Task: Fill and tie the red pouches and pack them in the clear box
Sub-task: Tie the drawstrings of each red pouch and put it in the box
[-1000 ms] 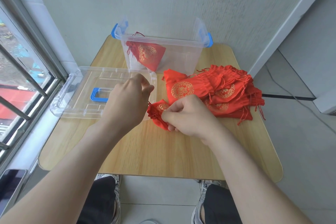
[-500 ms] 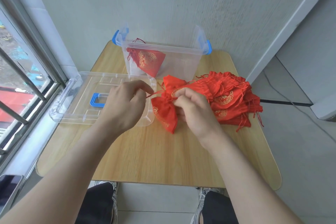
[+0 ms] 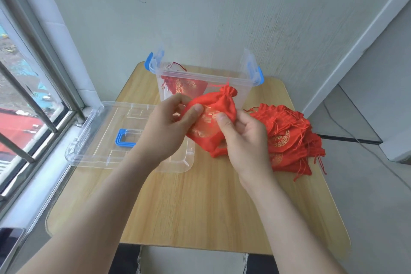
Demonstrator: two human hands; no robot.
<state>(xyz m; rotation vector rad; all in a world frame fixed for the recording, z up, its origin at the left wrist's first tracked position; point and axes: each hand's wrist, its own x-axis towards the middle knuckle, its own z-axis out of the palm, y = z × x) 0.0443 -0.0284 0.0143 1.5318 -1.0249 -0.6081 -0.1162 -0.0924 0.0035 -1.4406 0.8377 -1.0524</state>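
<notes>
The red pouch (image 3: 218, 102) is being held up over the wooden table (image 3: 200, 207), just in front of the clear box (image 3: 251, 78), its neck gathered shut. The left hand (image 3: 164, 131) is pinching its left side, thumb pressing into the cloth. The right hand (image 3: 244, 140) is clamping the lower right part between thumb and curled fingers. One packed pouch (image 3: 184, 87) is lying inside the box, and the held one looks ready to join it. A pile of pouches (image 3: 289, 138) is waiting on the table's right, so most of the work is probably remaining. The box lid (image 3: 100, 140) is lying on the left.
</notes>
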